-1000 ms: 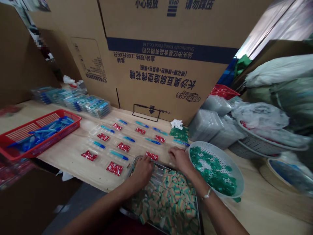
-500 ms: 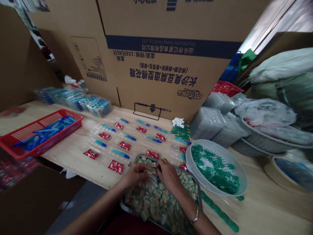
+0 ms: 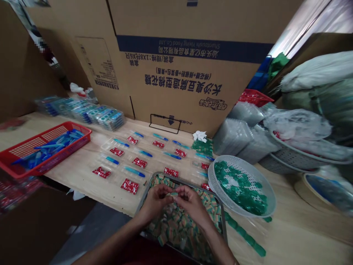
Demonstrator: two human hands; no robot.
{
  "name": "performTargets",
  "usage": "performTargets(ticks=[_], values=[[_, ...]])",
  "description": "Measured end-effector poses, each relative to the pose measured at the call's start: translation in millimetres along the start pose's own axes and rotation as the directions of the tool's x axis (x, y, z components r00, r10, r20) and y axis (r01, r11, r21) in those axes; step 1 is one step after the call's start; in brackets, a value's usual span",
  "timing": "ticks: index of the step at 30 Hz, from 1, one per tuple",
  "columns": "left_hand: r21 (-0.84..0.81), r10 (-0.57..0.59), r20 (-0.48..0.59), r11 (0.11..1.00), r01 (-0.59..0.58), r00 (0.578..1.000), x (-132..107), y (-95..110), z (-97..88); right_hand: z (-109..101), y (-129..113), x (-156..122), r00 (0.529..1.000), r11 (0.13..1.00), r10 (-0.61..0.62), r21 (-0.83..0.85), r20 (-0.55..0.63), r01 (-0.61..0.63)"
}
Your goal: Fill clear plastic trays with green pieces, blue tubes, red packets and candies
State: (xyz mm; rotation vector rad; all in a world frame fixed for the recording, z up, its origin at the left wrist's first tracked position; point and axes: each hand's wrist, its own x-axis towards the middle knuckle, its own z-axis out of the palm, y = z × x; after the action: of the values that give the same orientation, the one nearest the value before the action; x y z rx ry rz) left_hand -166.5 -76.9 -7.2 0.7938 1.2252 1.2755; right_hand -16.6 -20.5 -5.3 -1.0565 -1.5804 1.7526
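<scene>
My left hand [image 3: 156,198] and right hand [image 3: 190,200] pinch a small greenish piece [image 3: 173,194] above the metal tray [image 3: 223,220]. It looks light and soft (squashable, I'd guess), so I'd hold its ends gently.

Desk [image 3: 292,226]: was smooth, low-sheen wood. Tray [image 3: 224,224], 6 o'clock: was shiny metal; its striped pieces [image 3: 176,224] looked matt. Carton [image 3: 179,62], 12 o'clock: was smooth, matt cardboard. Basket [image 3: 64,154], 9 o'clock: was perforated plastic. Colander [image 3: 256,171], 4 o'clock: was translucent plastic. Sachets [image 3: 130,186]: were glossy, printed plastic film. Stacked packs [image 3: 231,136], 3 o'clock: were clear, shiny plastic.
</scene>
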Motion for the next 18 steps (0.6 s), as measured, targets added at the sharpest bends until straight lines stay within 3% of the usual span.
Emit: performTargets(ticks=[4,8,12,18], values=[[0.004,0.012,0.060,1.000,-0.013,0.998,-6.0,1.9,0.3,5.8,0.2,-3.9,0.999,0.997,-0.044,-0.069,-0.023,0.042],[0.007,0.003,0.045,1.000,-0.003,0.999,-10.2,3.2,2.3,9.9,3.3,-9.9,0.994,0.986,-0.105,-0.134,-0.031,0.100],[-0.020,-0.024,0.045,0.999,0.025,0.999,-12.7,6.5,5.9,10.4,2.3,-15.2,0.997,0.986,-0.081,-0.149,-0.001,0.080],[-0.201,-0.260,0.003,0.946,0.255,0.966,-24.0,-0.7,-2.5,7.7,-7.5,-30.8,0.997,0.985,-0.039,-0.166,0.060,0.048]])
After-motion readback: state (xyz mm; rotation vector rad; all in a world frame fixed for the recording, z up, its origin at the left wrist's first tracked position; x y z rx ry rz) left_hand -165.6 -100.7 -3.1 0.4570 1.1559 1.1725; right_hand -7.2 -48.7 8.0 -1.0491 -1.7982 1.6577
